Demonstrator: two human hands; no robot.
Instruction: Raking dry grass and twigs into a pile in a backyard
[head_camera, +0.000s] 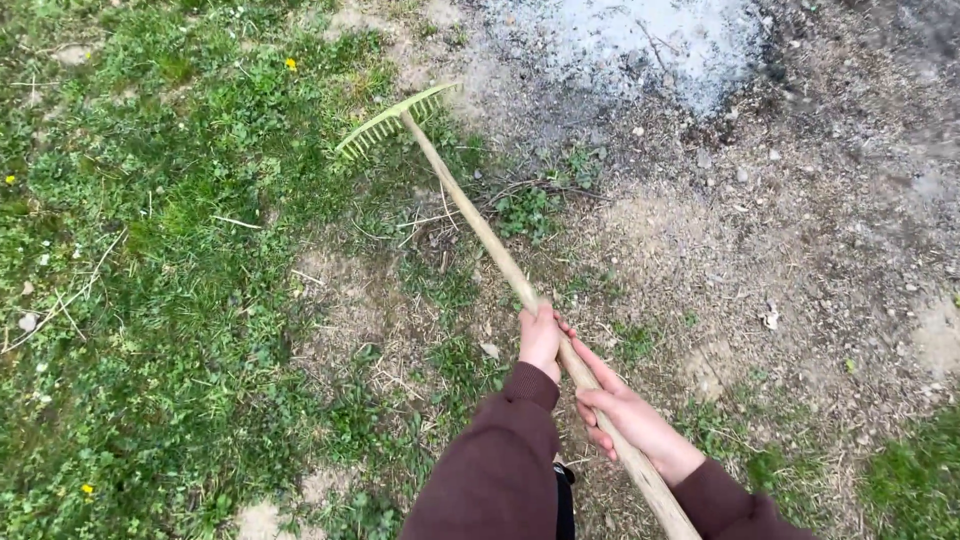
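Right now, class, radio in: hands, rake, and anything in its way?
Left hand and right hand both gripping the rake. Rake head on grass. Loose twigs beside it.

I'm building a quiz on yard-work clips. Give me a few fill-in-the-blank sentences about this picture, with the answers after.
1. Both hands grip the wooden handle of a ____.
2. The left hand sits ____ up the handle than the right hand.
3. The rake head has ____ tines.
4. The head rests on ____, with a patch of pale ash beyond it.

Missing words: rake; farther; green; grass
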